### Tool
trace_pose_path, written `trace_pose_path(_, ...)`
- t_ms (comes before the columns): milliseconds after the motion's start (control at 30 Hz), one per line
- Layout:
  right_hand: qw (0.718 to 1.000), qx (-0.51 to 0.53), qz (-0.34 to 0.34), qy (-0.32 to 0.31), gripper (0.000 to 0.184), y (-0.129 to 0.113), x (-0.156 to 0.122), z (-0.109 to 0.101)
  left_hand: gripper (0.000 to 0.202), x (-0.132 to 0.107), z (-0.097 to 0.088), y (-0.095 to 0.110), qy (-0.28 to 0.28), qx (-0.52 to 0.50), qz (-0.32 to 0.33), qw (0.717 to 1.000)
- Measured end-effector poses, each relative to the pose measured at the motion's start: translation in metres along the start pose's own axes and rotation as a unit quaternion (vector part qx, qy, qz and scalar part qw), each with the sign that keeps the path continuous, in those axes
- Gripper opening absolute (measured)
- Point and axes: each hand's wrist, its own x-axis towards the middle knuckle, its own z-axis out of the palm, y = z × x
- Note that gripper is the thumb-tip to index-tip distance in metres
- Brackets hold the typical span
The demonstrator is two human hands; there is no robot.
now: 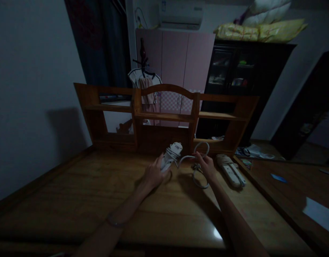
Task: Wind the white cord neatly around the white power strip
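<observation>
My left hand point(153, 173) grips a white power strip point(167, 159) just above the wooden desk, tilted with its far end up. Several turns of its cord are wrapped around the strip's far half. A loose grey-white cord point(186, 157) runs from the strip across to my right hand point(205, 165), whose fingers are pinched on it. From there the cord loops above and below that hand, the lower loop hanging near the desktop. A second power strip point(232, 173), with its cord wound around it, lies on the desk to the right of my right hand.
The wooden desk point(81, 192) has an open shelf point(164, 116) along its back edge. A wall point(33, 107) borders it on the left. Beyond its right edge, a lower wooden surface point(290, 178) carries a white sheet point(321, 214) and a small blue item point(278, 178).
</observation>
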Motion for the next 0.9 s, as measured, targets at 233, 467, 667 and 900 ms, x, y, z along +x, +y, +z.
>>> trace_pose_path(233, 0.991, -0.070, 0.023, -0.113, 0.054, 0.017, -0.016, 0.026, 0.066, 0.006, -0.002, -0.014, 0.092, -0.133, -0.147, 0.976)
trace_pose_path(467, 0.959, -0.214, -0.107, -0.152, 0.033, 0.000, -0.038, 0.048, 0.067, 0.005, -0.002, -0.006, 0.116, -0.191, -0.148, 0.963)
trace_pose_path(667, 0.946, -0.209, -0.179, -0.170, 0.043, -0.017, -0.045, 0.059, 0.071, 0.001, -0.011, 0.009, 0.103, -0.174, -0.080, 0.976)
trace_pose_path(900, 0.909, -0.254, -0.244, -0.224, 0.044, -0.009, -0.043, 0.062, 0.085, -0.002, -0.014, 0.015, 0.087, -0.138, -0.027, 0.986)
